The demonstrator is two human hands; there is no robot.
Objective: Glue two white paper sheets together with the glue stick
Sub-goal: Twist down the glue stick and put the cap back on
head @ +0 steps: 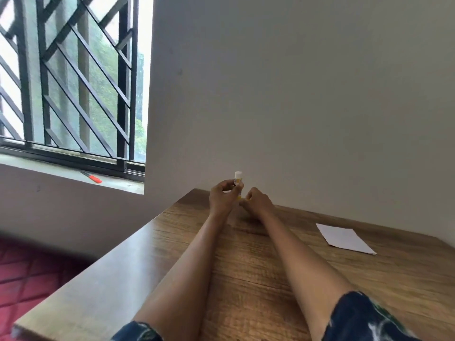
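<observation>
I count two hands, the left hand (222, 196) and the right hand (257, 201), both far on the table (258, 267), close together. Between them is one glue stick (238, 179), standing upright; the left hand holds its body and the right hand pinches its yellow bottom end. There is one table only. On its right side lies white paper (344, 238); I see one sheet shape, and I cannot tell if a second sheet lies under it. Two dark sleeves (357, 318) are near, one on each arm. On the sill (73, 173), far left, lies one orange tool (93, 177). There is one window (73, 77) with bars.
</observation>
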